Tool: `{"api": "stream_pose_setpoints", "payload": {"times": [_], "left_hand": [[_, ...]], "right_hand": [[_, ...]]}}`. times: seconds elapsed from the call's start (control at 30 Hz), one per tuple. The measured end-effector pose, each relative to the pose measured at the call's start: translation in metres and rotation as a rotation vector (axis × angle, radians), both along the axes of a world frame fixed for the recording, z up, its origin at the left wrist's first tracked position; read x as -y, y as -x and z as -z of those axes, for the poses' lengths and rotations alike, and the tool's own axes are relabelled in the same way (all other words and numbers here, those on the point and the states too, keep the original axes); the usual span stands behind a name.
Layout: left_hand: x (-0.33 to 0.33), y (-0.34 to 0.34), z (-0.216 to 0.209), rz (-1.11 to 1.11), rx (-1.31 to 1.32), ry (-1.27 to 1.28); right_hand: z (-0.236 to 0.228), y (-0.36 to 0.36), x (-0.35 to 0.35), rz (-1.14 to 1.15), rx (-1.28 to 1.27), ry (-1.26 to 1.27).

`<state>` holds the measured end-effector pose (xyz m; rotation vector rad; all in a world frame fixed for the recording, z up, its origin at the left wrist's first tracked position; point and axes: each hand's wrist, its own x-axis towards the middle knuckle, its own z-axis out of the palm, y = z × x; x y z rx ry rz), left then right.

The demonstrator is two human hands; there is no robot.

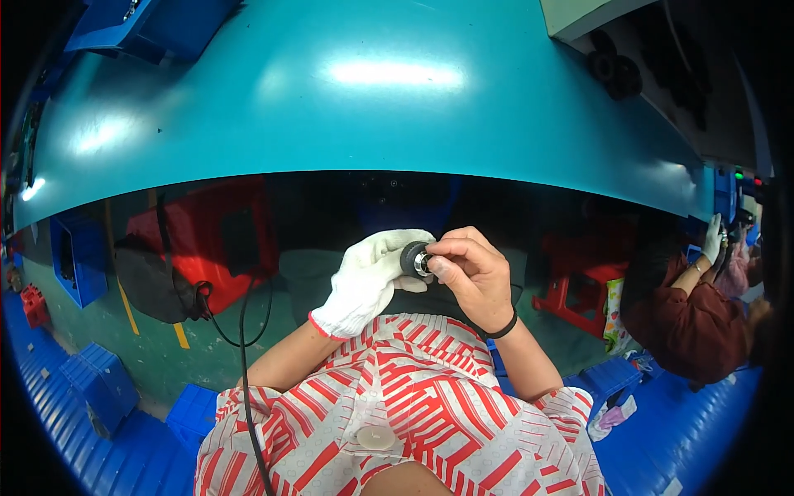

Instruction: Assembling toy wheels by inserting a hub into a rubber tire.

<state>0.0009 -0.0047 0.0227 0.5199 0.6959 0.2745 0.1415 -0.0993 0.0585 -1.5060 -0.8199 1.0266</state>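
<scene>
My left hand, in a white knitted glove, is closed around a small round black part with a ribbed rim and a shiny metal ring at its centre. My bare right hand, a black band at its wrist, pinches at the metal ring with thumb and forefinger. Whether a separate small piece sits between those fingertips is too small to tell. Both hands meet in front of my body, just short of the near edge of the teal table.
A blue bin stands at the table's far left. Red stools and blue crates are on the floor. A black cable hangs by my left arm. At right, a co-worker in a dark red top works with a gloved hand.
</scene>
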Motion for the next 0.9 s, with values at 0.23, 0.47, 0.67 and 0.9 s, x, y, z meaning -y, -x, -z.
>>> {"api": "stream_pose_setpoints", "payload": {"times": [0.23, 0.47, 0.67, 0.9], "left_hand": [[-0.004, 0.006, -0.014, -0.004, 0.091, 0.218], [-0.002, 0.011, -0.012, -0.008, 0.075, 0.182], [0.000, 0.011, -0.007, -0.020, 0.073, 0.115], [0.000, 0.011, -0.007, -0.019, 0.029, 0.101]], "right_hand": [[0.006, -0.004, 0.001, 0.033, 0.191, 0.008], [0.007, -0.001, 0.000, -0.053, 0.461, -0.078], [0.009, -0.002, 0.006, -0.105, 0.449, -0.091], [0.013, -0.002, 0.007, -0.019, 0.314, -0.059]]}}
